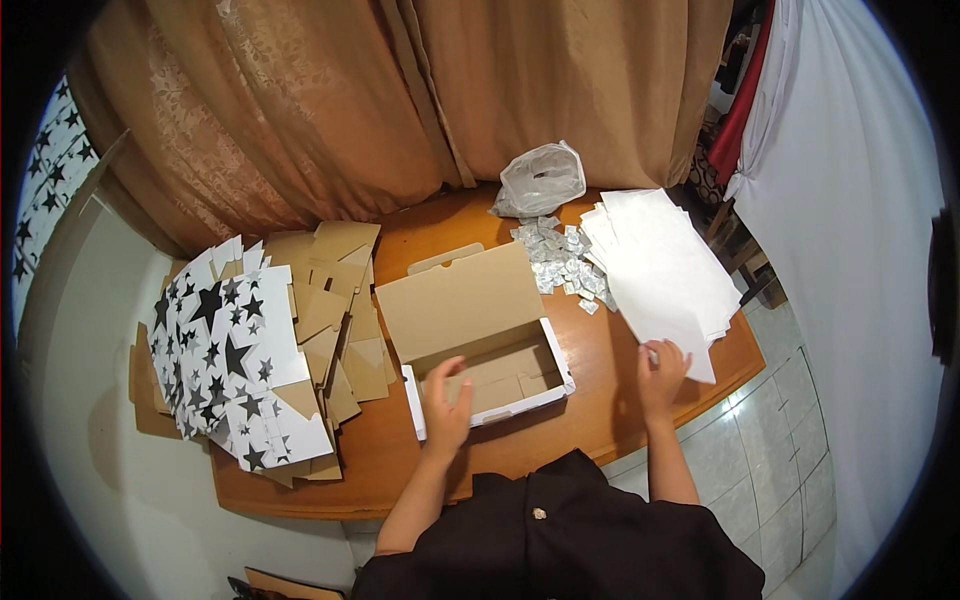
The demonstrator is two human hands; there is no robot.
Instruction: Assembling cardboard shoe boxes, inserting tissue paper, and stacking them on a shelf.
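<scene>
Brown curtains (560, 90) hang behind the wooden table (540, 445), where the top white sheet (653, 260) lies right of the open box (468, 315). It should be light, floppy, easily creased, best taken by its near edge. My right hand (662, 372) meets that edge; whether pinching, I can't tell. My left hand (447, 405), spread, hides part of the box.

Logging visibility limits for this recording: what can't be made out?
- Head view: near-left corner inside the open box, hidden by the left hand.
- Head view: whether the right hand grips the white paper; that hand hides the contact.
- Head view: what the small packets contain; too small to tell.
- Head view: rest of the brown flat object, cut off by the lower edge.
</scene>
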